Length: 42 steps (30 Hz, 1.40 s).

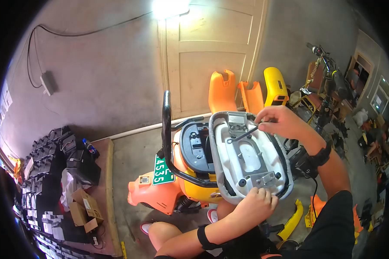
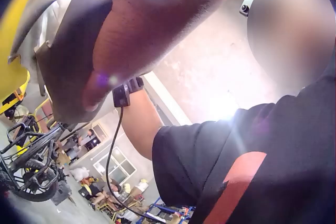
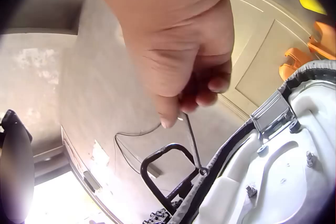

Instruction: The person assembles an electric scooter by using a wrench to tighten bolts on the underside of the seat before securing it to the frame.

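Note:
A scooter seat point(image 1: 224, 172) stands tipped up, its white plastic underside point(image 3: 231, 198) facing me and a grey cover around the rim. Metal brackets point(image 1: 237, 120) and several threaded studs show on it. My right hand point(image 1: 277, 123) pinches a slim wrench point(image 1: 243, 135) between thumb and fingers. The wrench's ring end point(image 3: 203, 171) overlaps the seat's underside in the head view and its rim in the right wrist view. My left hand point(image 1: 257, 203) grips the seat's near rim with curled fingers, beside the lower bracket point(image 1: 261, 178).
Behind the seat is the orange and yellow scooter point(image 1: 160, 192), with a black grab rail point(image 1: 167, 129) and green plate. Orange panels point(image 1: 222, 91) lean by the door. Black parts point(image 1: 47, 159) and a cardboard box point(image 1: 85, 206) lie left; yellow trim point(image 1: 291, 220) lies near right.

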Each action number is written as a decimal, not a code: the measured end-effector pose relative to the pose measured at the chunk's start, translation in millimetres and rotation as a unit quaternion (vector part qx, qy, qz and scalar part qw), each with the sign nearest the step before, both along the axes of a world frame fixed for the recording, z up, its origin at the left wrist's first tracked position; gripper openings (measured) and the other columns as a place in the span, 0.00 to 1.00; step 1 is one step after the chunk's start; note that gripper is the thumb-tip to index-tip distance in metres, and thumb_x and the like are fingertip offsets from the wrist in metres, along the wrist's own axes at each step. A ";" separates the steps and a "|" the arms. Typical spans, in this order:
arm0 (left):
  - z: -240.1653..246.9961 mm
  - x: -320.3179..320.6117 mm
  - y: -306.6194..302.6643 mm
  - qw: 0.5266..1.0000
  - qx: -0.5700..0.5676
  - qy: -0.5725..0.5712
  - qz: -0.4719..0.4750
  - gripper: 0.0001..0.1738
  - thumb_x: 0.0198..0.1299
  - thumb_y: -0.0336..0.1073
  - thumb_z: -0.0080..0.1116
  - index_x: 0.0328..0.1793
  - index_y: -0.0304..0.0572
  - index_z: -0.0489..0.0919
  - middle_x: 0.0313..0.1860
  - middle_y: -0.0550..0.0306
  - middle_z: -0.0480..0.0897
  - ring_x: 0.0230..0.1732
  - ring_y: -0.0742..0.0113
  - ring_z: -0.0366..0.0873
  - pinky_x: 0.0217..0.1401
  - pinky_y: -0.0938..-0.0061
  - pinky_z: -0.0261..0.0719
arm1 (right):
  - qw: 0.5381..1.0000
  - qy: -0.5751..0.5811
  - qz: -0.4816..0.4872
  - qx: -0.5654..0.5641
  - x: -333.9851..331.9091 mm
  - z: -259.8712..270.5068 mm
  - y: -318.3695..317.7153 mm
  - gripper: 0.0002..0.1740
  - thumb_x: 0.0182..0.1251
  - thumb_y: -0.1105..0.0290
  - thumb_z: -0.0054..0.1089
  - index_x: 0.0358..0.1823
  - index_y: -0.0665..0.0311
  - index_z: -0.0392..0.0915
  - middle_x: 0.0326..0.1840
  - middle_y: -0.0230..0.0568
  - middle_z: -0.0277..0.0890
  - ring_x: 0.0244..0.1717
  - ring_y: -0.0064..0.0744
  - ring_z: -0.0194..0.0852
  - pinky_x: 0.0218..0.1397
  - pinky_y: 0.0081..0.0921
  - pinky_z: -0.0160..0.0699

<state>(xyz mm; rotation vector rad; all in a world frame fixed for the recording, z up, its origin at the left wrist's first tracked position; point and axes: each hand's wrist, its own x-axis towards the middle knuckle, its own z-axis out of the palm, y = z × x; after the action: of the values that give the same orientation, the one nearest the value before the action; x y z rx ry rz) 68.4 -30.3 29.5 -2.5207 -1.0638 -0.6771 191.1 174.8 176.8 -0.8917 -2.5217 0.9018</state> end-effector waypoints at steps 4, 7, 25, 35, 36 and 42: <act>10.2 -4.2 -0.2 0.999 -0.020 -0.021 -0.030 0.13 0.63 0.41 0.65 0.46 0.41 0.80 0.35 0.61 0.80 0.39 0.64 0.81 0.39 0.70 0.72 | 0.989 0.140 -0.037 -0.011 23.2 -2.8 6.5 0.12 0.84 0.60 0.61 0.44 0.61 0.82 0.37 0.22 0.78 0.38 0.11 0.75 0.45 0.18 0.80; 39.7 -18.9 -2.0 0.991 -0.066 -0.079 -0.081 0.15 0.66 0.45 0.69 0.46 0.42 0.82 0.40 0.58 0.83 0.45 0.61 0.83 0.44 0.67 0.75 | 0.951 0.275 -0.050 -0.132 6.2 -6.4 0.6 0.17 0.89 0.57 0.52 0.46 0.64 0.77 0.38 0.28 0.77 0.41 0.22 0.80 0.43 0.24 0.82; -0.8 -143.4 68.6 0.917 -0.168 -0.359 -0.037 0.14 0.68 0.32 0.55 0.43 0.32 0.90 0.57 0.48 0.90 0.72 0.44 0.79 0.77 0.53 0.74 | 0.845 -0.334 0.025 0.417 -19.8 -67.6 47.4 0.15 0.75 0.58 0.64 0.52 0.61 0.77 0.41 0.52 0.89 0.45 0.54 0.91 0.44 0.48 0.89; -0.7 -142.4 70.8 0.913 -0.173 -0.368 -0.040 0.11 0.69 0.33 0.61 0.42 0.33 0.90 0.58 0.50 0.90 0.70 0.47 0.79 0.75 0.55 0.76 | 0.907 -0.358 0.131 0.181 -56.6 -26.5 -18.8 0.31 0.73 0.44 0.68 0.59 0.65 0.78 0.45 0.56 0.88 0.50 0.59 0.89 0.52 0.51 0.85; -0.2 -142.9 70.1 0.916 -0.164 -0.363 -0.055 0.11 0.69 0.33 0.61 0.42 0.34 0.91 0.58 0.50 0.90 0.70 0.46 0.79 0.75 0.55 0.76 | 0.891 -0.388 0.132 0.197 -61.2 -31.0 -17.4 0.30 0.73 0.45 0.68 0.58 0.66 0.78 0.45 0.57 0.88 0.50 0.59 0.89 0.52 0.51 0.85; 1.1 -144.1 66.7 0.923 -0.134 -0.354 -0.072 0.10 0.69 0.33 0.64 0.41 0.36 0.91 0.56 0.51 0.91 0.69 0.46 0.78 0.74 0.55 0.75 | 0.836 -0.413 0.034 0.360 -28.8 -56.1 63.7 0.27 0.73 0.48 0.68 0.55 0.67 0.79 0.43 0.58 0.88 0.49 0.58 0.89 0.51 0.52 0.85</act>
<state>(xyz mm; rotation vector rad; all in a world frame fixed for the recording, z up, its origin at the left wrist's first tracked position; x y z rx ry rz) -75.7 36.3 30.6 -2.6516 -1.2578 -1.6777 162.4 238.5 120.6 -1.0423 -3.1821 -0.6085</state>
